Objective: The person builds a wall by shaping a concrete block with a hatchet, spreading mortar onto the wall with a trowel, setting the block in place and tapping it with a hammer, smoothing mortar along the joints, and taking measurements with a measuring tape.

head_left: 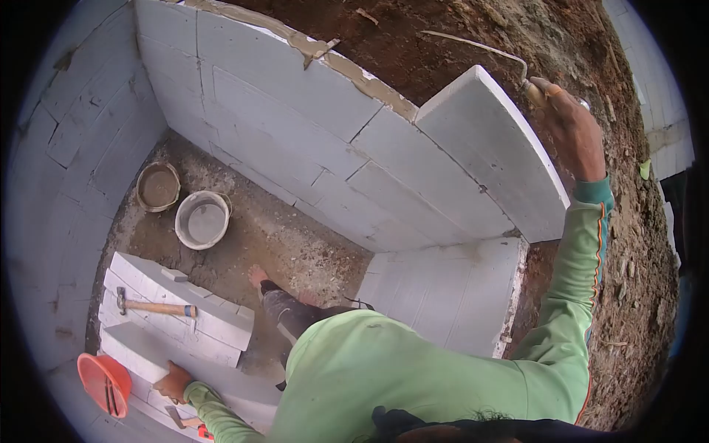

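Note:
My right hand (572,133) is closed around the handle of a trowel (509,55) at the upper right, beyond the top edge of a large white block (491,148) that stands on the wall. Grey-brown mortar (362,77) lies along the wall top left of that block. At the lower left, my left hand (174,381) grips the end of a loose white block (133,351) on a stack. A hammer (159,306) rests on the stacked blocks (214,317).
Two buckets, one brown (158,186) and one white (203,220), stand on the dirt floor. An orange bowl (105,384) sits at the lower left, near a small tool (176,417). Block walls surround the pit; an earth bank (635,295) rises at the right.

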A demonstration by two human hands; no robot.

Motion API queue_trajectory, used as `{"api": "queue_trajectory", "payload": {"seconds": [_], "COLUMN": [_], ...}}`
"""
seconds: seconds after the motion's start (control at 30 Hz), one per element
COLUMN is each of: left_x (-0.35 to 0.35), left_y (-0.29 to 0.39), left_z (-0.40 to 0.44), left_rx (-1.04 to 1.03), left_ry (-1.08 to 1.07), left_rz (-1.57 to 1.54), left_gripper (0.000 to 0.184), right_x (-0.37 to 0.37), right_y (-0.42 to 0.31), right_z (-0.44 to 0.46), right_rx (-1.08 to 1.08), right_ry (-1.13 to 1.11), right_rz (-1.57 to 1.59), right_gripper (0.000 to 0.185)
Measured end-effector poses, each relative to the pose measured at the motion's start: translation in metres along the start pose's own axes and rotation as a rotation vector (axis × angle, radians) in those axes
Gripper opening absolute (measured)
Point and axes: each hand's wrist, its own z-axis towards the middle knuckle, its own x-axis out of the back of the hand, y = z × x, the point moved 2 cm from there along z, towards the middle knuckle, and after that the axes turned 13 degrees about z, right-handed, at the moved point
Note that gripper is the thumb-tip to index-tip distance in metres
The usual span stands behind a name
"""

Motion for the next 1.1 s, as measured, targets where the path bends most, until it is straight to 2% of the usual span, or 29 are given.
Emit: {"api": "queue_trajectory", "payload": {"seconds": [0.13, 0.23, 0.33, 0.43, 0.53, 0.63, 0.67, 0.77, 0.8, 0.87, 0.97, 1.1], "left_x": [0.011, 0.002, 0.004, -0.002, 0.002, 0.000, -0.002, -0.002, 0.003, 0.006, 0.002, -0.004], "left_y": [-0.001, -0.002, -0.002, -0.003, -0.001, -0.004, -0.005, -0.002, 0.000, -0.003, -0.001, -0.002], "left_z": [-0.007, -0.001, -0.002, 0.002, 0.000, 0.004, 0.005, 0.005, 0.000, -0.003, 0.001, 0.003], "left_rx": [-0.020, -0.046, -0.062, -0.060, -0.035, -0.068, -0.065, -0.059, -0.055, -0.046, -0.043, -0.037], "left_ry": [-0.005, 0.002, 0.029, 0.026, -0.017, -0.014, -0.010, 0.000, 0.000, 0.001, 0.013, 0.032], "left_rz": [-0.020, -0.009, 0.004, 0.011, 0.005, -0.005, -0.008, -0.020, -0.023, -0.021, -0.010, -0.006], "left_gripper": [0.096, 0.097, 0.093, 0.091, 0.091, 0.091, 0.090, 0.090, 0.090, 0.091, 0.091, 0.092], "right_x": [-0.007, -0.015, 0.011, 0.050, 0.091, 0.092, 0.080, -0.014, -0.056, -0.142, -0.247, -0.293], "right_y": [0.007, 0.005, 0.001, -0.007, -0.005, -0.018, -0.017, -0.013, -0.013, -0.021, -0.041, -0.048], "right_z": [0.068, 0.098, 0.090, 0.081, 0.066, 0.022, 0.007, -0.047, -0.058, -0.066, -0.047, -0.073], "right_rx": [0.296, 0.145, 0.204, 0.222, 0.237, 0.158, -0.014, -0.452, -0.426, -0.514, -0.632, -0.688], "right_ry": [-0.190, -0.618, -0.601, -0.533, -0.377, -0.271, -0.318, -0.416, -0.384, -0.346, -0.109, 0.259], "right_rz": [-0.490, -0.831, -0.911, -0.775, -0.514, -0.243, -0.121, 0.938, 1.121, 1.401, 1.860, 2.030], "right_gripper": [0.021, 0.015, 0.007, 0.019, 0.027, 0.036, 0.039, 0.041, 0.043, 0.046, 0.039, 0.034]}}
